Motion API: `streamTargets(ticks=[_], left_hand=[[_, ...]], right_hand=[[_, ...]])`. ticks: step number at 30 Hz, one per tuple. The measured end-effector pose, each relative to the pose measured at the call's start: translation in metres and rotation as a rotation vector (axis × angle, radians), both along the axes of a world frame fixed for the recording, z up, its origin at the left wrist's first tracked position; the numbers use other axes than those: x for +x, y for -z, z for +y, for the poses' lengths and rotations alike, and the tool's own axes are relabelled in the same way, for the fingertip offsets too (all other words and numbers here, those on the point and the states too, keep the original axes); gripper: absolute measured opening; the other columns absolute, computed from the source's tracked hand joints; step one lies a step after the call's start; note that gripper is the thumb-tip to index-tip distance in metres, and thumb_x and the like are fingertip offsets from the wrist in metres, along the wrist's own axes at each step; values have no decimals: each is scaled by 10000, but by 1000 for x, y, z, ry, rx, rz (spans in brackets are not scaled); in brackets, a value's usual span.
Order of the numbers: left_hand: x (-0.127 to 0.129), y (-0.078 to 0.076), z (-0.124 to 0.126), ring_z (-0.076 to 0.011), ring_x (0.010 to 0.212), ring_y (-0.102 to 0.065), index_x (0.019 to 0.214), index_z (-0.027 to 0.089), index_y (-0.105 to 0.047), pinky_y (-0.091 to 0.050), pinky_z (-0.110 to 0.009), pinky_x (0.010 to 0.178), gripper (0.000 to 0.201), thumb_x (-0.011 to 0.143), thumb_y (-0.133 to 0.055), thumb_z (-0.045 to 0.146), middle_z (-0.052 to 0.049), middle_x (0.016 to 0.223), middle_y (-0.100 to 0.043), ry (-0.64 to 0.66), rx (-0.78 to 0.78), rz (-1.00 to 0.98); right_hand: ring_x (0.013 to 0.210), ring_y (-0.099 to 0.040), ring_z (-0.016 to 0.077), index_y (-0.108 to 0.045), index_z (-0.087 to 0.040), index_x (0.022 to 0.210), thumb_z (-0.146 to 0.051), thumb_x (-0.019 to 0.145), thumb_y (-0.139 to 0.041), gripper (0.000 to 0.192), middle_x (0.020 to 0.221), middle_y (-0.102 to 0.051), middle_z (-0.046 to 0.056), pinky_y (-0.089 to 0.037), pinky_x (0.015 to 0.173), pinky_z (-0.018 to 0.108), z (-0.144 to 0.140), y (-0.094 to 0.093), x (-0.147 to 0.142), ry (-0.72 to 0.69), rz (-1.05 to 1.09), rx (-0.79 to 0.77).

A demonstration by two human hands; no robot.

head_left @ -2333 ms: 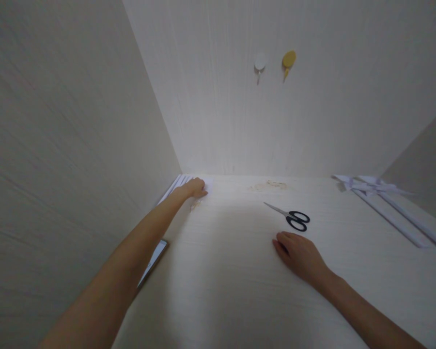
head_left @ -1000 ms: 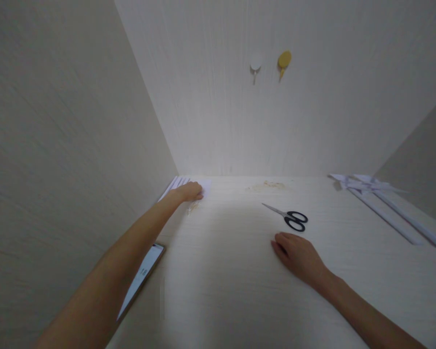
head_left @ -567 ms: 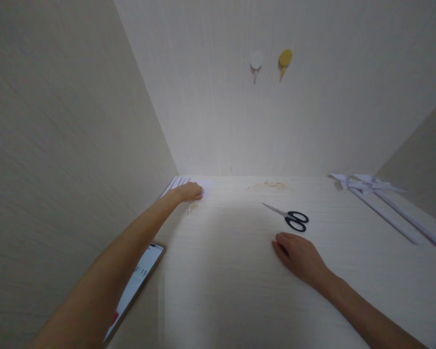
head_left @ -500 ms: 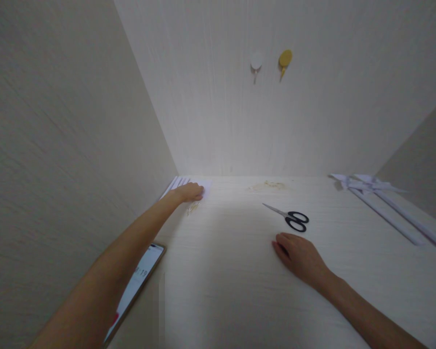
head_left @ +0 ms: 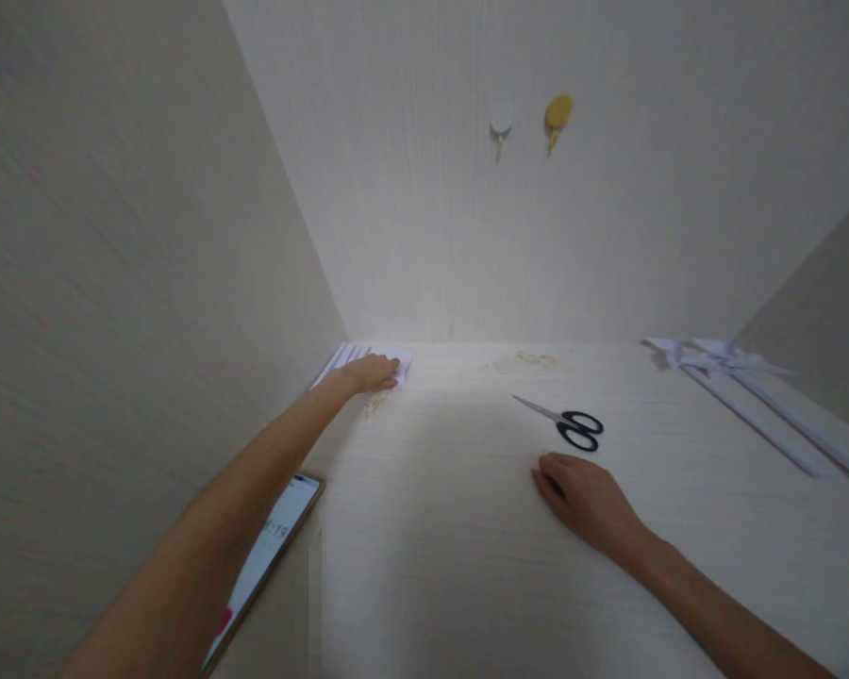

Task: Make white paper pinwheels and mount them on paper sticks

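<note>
My left hand (head_left: 372, 373) reaches to the far left corner of the table and lies on a stack of white paper sheets (head_left: 405, 361). Its fingers curl on the top sheet, whose near corner looks slightly lifted. My right hand (head_left: 589, 500) rests palm down on the pale wooden table (head_left: 453, 528), holding nothing, fingers loosely bent. Black-handled scissors (head_left: 570, 424) lie shut just beyond it, not touched.
A phone (head_left: 265, 556) with a lit screen lies at the left wall, partly under my left forearm. Folded white paper strips (head_left: 750, 396) lie at the far right. A white hook (head_left: 501, 119) and a yellow hook (head_left: 558, 113) hang on the back wall. Walls close in left, back and right.
Both hands have stayed where they were. The corner of the top sheet under my left fingers has lifted slightly. The view shifted a little, showing more of the phone.
</note>
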State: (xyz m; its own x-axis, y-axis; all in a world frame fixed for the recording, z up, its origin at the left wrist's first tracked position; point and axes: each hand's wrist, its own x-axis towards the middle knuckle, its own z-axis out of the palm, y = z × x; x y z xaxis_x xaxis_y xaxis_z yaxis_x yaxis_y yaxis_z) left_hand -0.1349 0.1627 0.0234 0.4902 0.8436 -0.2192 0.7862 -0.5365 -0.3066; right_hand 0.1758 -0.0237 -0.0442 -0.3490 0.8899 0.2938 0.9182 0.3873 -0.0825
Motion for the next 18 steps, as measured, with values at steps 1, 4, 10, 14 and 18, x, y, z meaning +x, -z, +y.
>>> streamTargets(ticks=[1,4,10,14,18], left_hand=[[-1,0,1,-219,831,-590,1005,113,-515,-403,-298,702,312,819,-386,328,-157,926,-620,2,4,-7],[-2,1,2,-221,814,-594,991,114,-527,-401,-299,687,306,826,-373,320,-160,909,-625,2,18,-30],[-6,-1,10,-209,793,-596,891,141,-582,-392,-273,651,278,820,-394,333,-129,873,-646,-3,28,-82],[-9,-1,16,-196,787,-595,823,151,-604,-389,-268,672,301,832,-366,334,-112,849,-655,0,28,-107],[-9,0,19,-219,805,-594,902,122,-576,-398,-292,671,316,847,-308,280,-156,881,-642,-36,58,-119]], right_hand=[[554,-550,144,-496,-184,611,-236,850,-353,283,583,-566,11,-310,525,245,0,0,0,2,-3,-5],[563,-554,146,-498,-183,619,-236,854,-351,282,595,-569,11,-315,532,247,0,-1,0,3,-8,-9],[560,-548,142,-489,-183,608,-240,853,-361,282,581,-557,4,-312,531,246,0,1,0,0,-9,-3],[557,-541,140,-489,-184,615,-239,854,-359,278,581,-551,2,-309,529,247,0,2,0,-9,-8,5],[562,-544,140,-490,-184,620,-236,854,-357,274,587,-554,4,-313,535,246,0,1,-1,-9,1,7]])
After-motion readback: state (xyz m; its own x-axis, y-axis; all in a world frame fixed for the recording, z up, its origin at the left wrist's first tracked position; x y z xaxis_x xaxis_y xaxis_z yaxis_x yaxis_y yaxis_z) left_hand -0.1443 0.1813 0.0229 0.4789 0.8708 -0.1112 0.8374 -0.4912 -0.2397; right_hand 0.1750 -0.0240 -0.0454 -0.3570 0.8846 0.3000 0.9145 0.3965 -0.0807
